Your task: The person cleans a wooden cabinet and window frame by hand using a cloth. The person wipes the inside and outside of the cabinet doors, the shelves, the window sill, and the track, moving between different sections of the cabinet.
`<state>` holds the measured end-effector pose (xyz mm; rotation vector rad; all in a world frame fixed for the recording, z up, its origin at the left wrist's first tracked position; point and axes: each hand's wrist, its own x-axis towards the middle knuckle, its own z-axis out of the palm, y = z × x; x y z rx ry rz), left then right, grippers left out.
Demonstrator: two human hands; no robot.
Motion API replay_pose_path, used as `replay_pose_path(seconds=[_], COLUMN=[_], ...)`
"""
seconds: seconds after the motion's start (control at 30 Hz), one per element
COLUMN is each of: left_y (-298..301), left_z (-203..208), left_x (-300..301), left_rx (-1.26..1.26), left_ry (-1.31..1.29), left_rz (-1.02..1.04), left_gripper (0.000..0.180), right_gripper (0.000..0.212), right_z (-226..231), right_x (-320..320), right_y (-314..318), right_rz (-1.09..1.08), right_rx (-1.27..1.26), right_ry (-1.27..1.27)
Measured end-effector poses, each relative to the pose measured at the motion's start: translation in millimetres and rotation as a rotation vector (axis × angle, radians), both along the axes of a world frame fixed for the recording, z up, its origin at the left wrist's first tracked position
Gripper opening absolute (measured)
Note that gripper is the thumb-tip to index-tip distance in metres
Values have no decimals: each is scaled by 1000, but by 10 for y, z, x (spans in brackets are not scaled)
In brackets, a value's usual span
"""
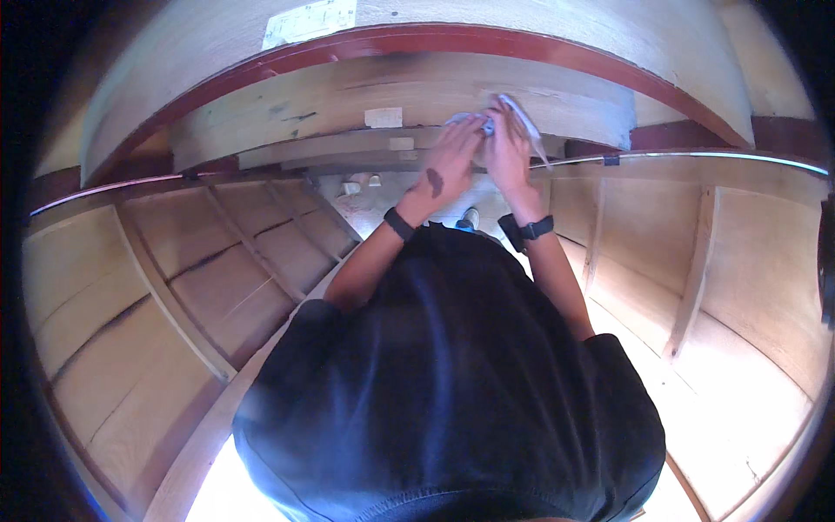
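Holds a thin, crumpled white sheet (524, 119), cloth or paper, in the right hand (509, 148), up by a long, pale wooden board (304, 100) near a dark red beam (452, 36). Has the left hand (452, 157) together with it, fingers at the same sheet; cannot tell through the blur whether clamped on it. Wears a black short-sleeved shirt (435, 365), with pale, wood-framed panels (648, 239) on either side.

The head-worn fisheye faces down; the black shirt (444, 374) sits nearest.
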<state>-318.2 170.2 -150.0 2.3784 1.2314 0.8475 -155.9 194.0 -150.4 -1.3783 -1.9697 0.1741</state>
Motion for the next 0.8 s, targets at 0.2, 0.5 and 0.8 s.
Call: replay_pose_path(seconds=[0.2,0.5,0.8], left_y=[-84,-72,162], left_z=[44,-41,114], left_x=[-841,-1146,41], left_rx=[9,86,18], left_ry=[-8,119,128], left_rz=[339,575,97], left_gripper=[61,71,79], right_gripper=[50,59,59], right_z=[77,68,84], right_x=[-807,-966,485], right_y=[-17,-46,-62], right_rz=[279,470,-15], right_rx=[-49,-78,-70], right_ry=[78,96,-53])
